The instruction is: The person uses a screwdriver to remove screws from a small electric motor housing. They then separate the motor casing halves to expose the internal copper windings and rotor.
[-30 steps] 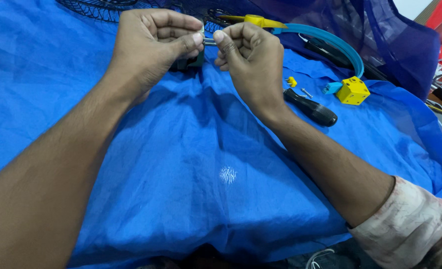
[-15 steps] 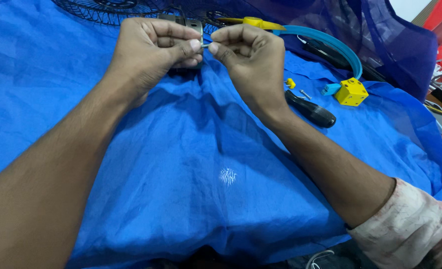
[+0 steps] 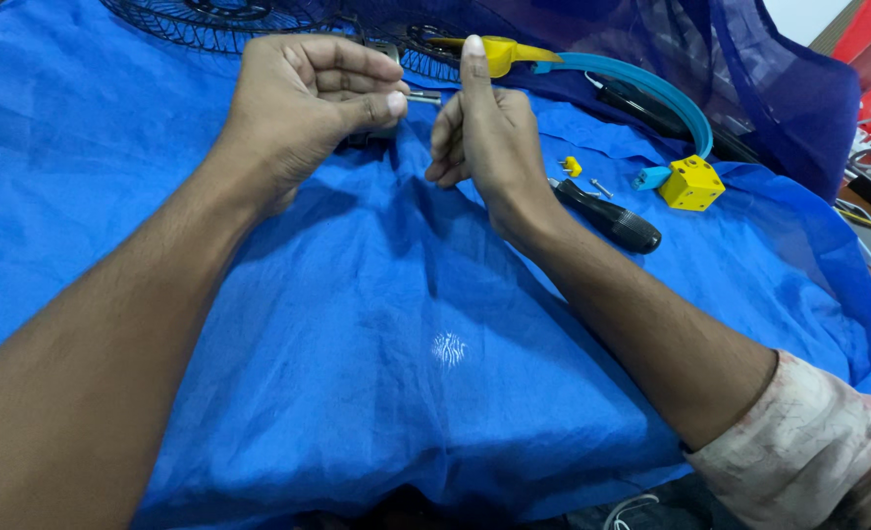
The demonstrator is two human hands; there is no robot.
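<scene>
A: What is nearest to us?

B: A blue cloth [image 3: 376,324] with a small white mark [image 3: 449,348]. It is spread out, maybe so little parts don't roll off.

A: And the hands?

B: The left hand [image 3: 303,108] is curled up tight. Its thumb and finger pinch a small metal pin [image 3: 422,96], with a dark part just under it. The right hand [image 3: 484,132] is right beside it, touching nothing. Its fingers are loose and one points up, so the pin's tip shows.

A: What lies past them?

B: By the right wrist is a black screwdriver [image 3: 607,214]. Near that are a tiny screw [image 3: 602,187], a small yellow bit [image 3: 573,166] and a yellow cube [image 3: 691,184], close by for grabbing. A blue strap [image 3: 651,88] curves behind. Farthest is a black fan grille [image 3: 219,20].
</scene>
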